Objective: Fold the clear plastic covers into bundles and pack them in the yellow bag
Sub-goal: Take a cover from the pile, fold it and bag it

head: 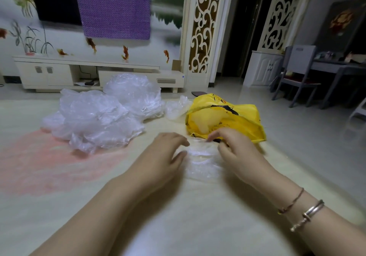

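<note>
While both hands are working over the floor mat (59, 206), a clear plastic cover (202, 160) is lying flat between them, just short of the yellow bag (223, 117). The left hand (164, 154) is resting on its edge, fingers loosely spread. The right hand (235, 146), nearer the bag's mouth, is seemingly pinching the cover's far edge. Unfolded covers (95, 121) are sitting well left.
</note>
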{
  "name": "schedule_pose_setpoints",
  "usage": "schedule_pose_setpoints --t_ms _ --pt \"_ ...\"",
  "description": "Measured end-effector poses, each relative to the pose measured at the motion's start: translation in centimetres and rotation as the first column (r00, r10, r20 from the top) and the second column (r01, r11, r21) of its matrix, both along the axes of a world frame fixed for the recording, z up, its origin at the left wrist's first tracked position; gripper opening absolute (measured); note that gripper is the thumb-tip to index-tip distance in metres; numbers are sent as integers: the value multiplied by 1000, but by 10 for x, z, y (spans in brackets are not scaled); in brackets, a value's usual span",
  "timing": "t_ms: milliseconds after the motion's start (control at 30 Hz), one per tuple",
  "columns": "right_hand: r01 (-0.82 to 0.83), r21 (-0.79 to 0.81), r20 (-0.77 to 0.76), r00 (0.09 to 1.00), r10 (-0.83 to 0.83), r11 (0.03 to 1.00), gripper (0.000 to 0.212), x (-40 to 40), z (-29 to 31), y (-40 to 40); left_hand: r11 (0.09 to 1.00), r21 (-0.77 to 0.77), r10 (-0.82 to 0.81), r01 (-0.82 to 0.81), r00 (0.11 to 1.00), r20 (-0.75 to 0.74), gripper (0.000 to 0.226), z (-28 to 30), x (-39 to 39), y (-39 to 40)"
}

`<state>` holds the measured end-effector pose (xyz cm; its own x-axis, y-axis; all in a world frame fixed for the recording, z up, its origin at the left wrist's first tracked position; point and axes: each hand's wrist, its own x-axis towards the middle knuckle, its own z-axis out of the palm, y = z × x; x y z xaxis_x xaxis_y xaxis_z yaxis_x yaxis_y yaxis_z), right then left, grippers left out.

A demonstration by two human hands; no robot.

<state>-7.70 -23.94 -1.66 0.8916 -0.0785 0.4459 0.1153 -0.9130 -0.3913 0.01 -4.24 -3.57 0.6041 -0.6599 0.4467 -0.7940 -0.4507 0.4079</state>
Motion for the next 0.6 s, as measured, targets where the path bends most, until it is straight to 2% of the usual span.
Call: schedule_pose_setpoints --t_ms 100,200,300,367,433,533,600 --pt "-99 -165 -187 980 67 981 30 -2 -22 -6 970 243 0 24 995 -95 56 -11 -2 -6" --pt "-204 -154 -317 937 147 967 39 -5 -24 -15 902 432 58 12 987 -148 79 -11 -1 -6" --pt "-185 -190 -514 855 63 964 74 -7 -18 -28 879 475 53 42 981 -184 92 -9 -2 -5" --pt "-165 -214 -571 821 14 963 92 -9 -15 -34 892 448 35 61 979 -203 93 -9 -1 -4" --pt "-149 -173 -545 838 31 974 97 -11 -11 -32 935 347 4 75 975 -223 89 -9 1 -2" --pt "-179 -102 -426 897 120 978 90 -18 2 -24 992 97 -59 79 980 -191 71 -4 3 4" --pt "-226 -92 -370 912 178 970 75 -23 11 -20 996 -27 -85 81 981 -175 54 1 4 7"
